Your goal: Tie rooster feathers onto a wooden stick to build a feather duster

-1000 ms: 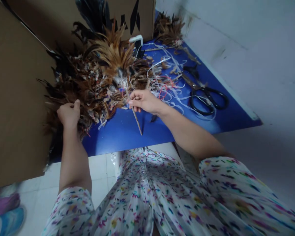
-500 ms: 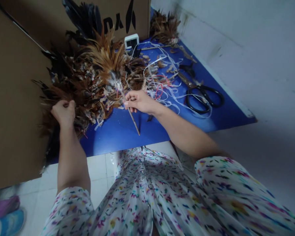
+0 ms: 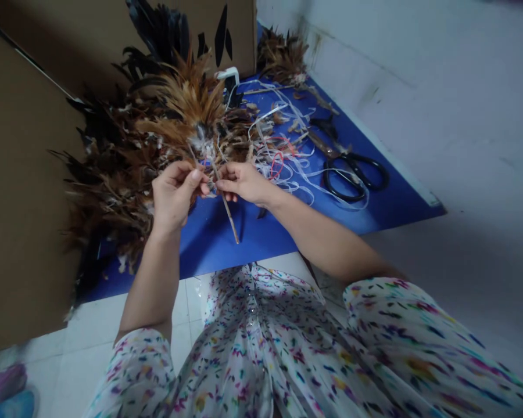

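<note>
My right hand pinches the thin wooden stick of a feather duster, just below its feathered head. Brown and golden feathers fan out around the stick's upper end, with pale fluff at their base. The stick slants, its bare lower end pointing toward me. Close to the left side of the stick, my left hand is closed in a pinch on what looks like a small feather, mostly hidden by the fingers. Loose brown and black feathers are heaped to the left of and behind my hands.
Black-handled scissors lie on the blue tabletop at right, by tangled white plastic string and a red strand. Another feather bundle lies at the far corner. Cardboard stands at left and behind; a wall borders the right.
My left hand has moved right from the feather heap to the stick, its fingers still pinched. My right hand keeps its hold on the stick. The view has shifted slightly.
</note>
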A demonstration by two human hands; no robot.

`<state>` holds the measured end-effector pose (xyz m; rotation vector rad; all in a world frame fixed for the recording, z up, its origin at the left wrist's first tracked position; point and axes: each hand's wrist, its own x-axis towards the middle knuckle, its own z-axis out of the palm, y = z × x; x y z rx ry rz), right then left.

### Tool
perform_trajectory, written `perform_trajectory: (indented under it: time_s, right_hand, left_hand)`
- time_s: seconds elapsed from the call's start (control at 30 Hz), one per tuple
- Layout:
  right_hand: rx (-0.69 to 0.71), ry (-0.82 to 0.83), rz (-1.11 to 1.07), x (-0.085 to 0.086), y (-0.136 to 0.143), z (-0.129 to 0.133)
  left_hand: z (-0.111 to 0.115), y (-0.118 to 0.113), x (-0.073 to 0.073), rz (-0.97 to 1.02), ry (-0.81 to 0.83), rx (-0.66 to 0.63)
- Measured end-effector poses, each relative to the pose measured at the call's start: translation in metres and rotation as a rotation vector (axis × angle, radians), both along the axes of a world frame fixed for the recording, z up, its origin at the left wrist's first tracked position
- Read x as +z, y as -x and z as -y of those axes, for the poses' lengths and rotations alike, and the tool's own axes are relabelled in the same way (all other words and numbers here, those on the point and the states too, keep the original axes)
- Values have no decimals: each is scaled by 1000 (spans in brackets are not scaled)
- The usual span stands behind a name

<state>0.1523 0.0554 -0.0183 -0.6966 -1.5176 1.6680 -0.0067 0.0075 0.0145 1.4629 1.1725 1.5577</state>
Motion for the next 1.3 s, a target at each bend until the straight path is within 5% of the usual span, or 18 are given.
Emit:
perform_trajectory:
  time_s: [0.27,1.07,1.3]
  right_hand:
    - [41,-21,27,0,4,7]
    - [139,45,116,-3,10,18]
    - [-43,57,131,-1,6,11]
  left_hand:
    - [-15,-6,-25,129,44,116]
    - [-12,-12,-47,370,180,138]
    - [-13,-16,-51,389,172,180]
